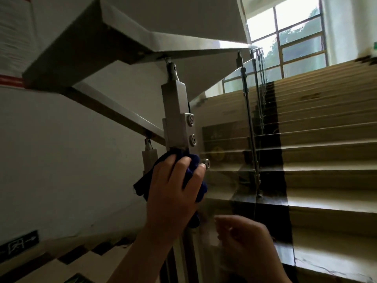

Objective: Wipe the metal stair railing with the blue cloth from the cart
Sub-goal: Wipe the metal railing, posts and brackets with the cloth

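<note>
Head view: left hand (173,193) grips the blue cloth (194,161), fingers curled round it and clamping it onto the metal railing post (176,111). Cloth sits just below the bracket with two round bolts (191,128), and one corner hangs off to the left. The handrail (183,48) runs overhead, joined to the post top. Right hand (246,244) is lower and to the right, apart from the left, near the glass panel (224,139). It's blurred with fingers curled, can't tell if it holds anything. Stairs (326,139) climb to a window (295,37).
</note>
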